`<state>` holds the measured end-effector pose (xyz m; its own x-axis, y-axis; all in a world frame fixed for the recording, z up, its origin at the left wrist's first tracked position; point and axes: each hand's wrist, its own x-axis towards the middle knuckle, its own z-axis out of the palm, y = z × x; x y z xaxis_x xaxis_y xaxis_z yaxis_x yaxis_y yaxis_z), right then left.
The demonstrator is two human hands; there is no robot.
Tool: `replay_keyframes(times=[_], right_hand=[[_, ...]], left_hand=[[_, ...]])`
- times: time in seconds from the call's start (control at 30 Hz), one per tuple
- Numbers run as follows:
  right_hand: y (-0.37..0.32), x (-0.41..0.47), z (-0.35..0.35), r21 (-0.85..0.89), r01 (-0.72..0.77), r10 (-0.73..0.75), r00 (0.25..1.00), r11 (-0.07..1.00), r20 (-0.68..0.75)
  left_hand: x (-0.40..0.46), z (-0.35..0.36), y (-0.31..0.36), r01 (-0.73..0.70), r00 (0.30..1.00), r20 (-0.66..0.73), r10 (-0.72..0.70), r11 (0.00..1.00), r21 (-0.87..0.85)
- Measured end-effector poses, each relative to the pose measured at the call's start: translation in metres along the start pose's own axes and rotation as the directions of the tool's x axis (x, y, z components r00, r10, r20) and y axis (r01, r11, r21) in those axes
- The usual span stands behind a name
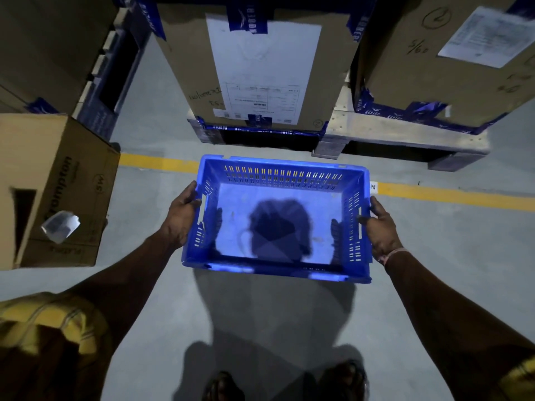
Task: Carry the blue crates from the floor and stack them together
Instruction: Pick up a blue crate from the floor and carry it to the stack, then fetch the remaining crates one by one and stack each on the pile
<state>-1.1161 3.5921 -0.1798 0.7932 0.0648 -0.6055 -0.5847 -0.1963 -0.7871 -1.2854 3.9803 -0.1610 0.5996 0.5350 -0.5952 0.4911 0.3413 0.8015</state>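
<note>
Grey warehouse floor [150, 285] with yellow line [156, 162], taped cartons [260, 68] on pallet [405, 131], blue crate [278, 218] gripped at side walls by left hand [181, 219] and right hand [380, 227], fingers curled inside.

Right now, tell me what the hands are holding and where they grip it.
Both hands hold the empty blue crate: the left hand grips its left side wall, the right hand its right side wall, fingers through the handle slots.

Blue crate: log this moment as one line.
blue crate: empty, held over floor | left hand: grips left side | right hand: grips right side | stack: not in view
</note>
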Motion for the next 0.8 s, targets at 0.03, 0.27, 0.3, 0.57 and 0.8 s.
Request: replay_keyframes(times=[0.03,0.27,0.3,0.57,0.8], right_hand=[[-0.007,-0.005,-0.001,-0.009,-0.005,0.005,1.0,1.0,-0.019],[-0.086,-0.086,-0.018,0.038,0.01,-0.007,0.997,0.999,-0.082],[-0.1,-0.104,-0.025,0.051,0.022,-0.018,0.996,0.998,-0.086],[-0.214,-0.276,-0.118,0.17,0.069,-0.04,0.985,0.983,-0.168],[-0.277,-0.42,-0.235,0.255,0.129,-0.046,0.951,0.958,-0.306]], left_hand=[[-0.006,0.003,0.008,-0.006,1.0,-0.008,0.006,1.0,0.005],[-0.083,0.034,0.087,-0.077,0.991,0.123,0.058,0.984,0.159],[-0.099,0.04,0.102,-0.085,0.988,0.142,0.06,0.981,0.177],[-0.256,0.108,0.235,-0.18,0.933,0.351,0.08,0.948,0.262],[-0.397,0.188,0.324,-0.309,0.811,0.58,0.081,0.9,0.307]])
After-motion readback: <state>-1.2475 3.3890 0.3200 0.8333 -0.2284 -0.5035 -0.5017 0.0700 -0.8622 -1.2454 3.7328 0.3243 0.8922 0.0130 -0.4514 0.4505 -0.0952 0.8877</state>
